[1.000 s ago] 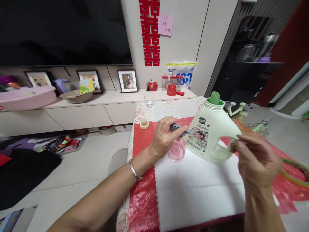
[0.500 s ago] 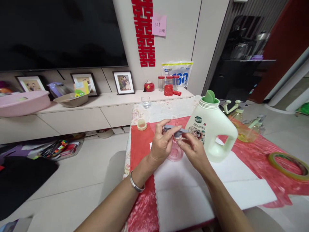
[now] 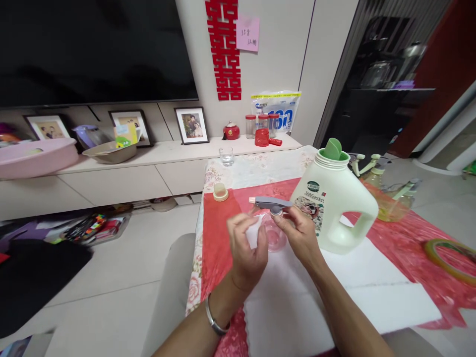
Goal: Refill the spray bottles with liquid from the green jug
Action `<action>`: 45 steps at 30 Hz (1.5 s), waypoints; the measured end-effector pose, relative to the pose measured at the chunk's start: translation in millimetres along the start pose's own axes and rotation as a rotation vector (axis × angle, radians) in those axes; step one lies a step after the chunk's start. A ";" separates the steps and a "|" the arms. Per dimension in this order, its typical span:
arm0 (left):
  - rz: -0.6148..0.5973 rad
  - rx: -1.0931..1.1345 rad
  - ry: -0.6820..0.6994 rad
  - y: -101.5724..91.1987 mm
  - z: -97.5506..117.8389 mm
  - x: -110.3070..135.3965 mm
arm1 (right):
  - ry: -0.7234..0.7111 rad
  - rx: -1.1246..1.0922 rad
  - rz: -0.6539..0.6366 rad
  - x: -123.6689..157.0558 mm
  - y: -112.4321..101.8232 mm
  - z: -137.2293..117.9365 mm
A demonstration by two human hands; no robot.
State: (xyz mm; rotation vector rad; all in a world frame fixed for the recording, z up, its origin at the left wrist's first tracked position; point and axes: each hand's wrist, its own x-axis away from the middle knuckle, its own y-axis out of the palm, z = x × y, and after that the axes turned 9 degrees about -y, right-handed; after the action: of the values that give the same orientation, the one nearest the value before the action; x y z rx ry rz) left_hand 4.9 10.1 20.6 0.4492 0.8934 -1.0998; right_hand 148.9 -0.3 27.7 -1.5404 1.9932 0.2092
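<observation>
Right fingers (image 3: pixel 286 227) snug around sprayer (image 3: pixel 268 202)

we read "silkgarden" on the label of the pale green jug (image 3: pixel 336 198), under a dark oval whose characters are too small for us. a big blue "160" stands on the plastic bag (image 3: pixel 278 105). the pink note (image 3: pixel 248 33) bears a handwritten "35"; the red wall strip (image 3: pixel 225 49) repeats "囍".

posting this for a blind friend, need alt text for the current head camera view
A person's right hand pinches a gray spray head on a clear pinkish bottle, the left hand loosely open close beside it. To the right stands a large pale green jug; a clear glass sits farther back.
</observation>
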 end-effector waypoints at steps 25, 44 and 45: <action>-0.332 0.400 -0.587 28.6 1.4 2.5 | -0.118 0.087 0.022 1.5 -0.9 -3.1; -0.348 0.419 -0.682 29.0 -3.7 6.5 | -0.100 0.036 0.005 1.8 -6.0 -0.2; -0.354 0.413 -0.672 28.7 -3.3 6.1 | -0.097 0.034 0.008 2.3 -6.4 0.0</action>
State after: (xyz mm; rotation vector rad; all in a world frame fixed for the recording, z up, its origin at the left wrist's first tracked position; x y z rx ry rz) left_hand 30.5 20.9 10.7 0.2256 0.1452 -1.6402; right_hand 154.5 -4.2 27.9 -1.4732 1.9183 0.2481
